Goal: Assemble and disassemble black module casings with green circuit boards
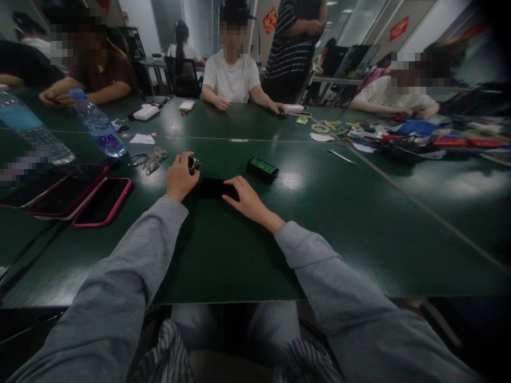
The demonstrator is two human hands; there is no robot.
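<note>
head view: right hand (249, 199) is lying flat on a dark phone (215, 188), fingers (236, 186) spread narrow over its right end. phone's long axis is running left-right on the desk (359, 213). left hand (180, 177), just left, is curling fingers around a small black object (194, 164).

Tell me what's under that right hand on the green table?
The right hand rests on a flat black slab, perhaps a phone, lying on the green table. The slab's right end is covered by the fingers, so it can't be seen.
</note>
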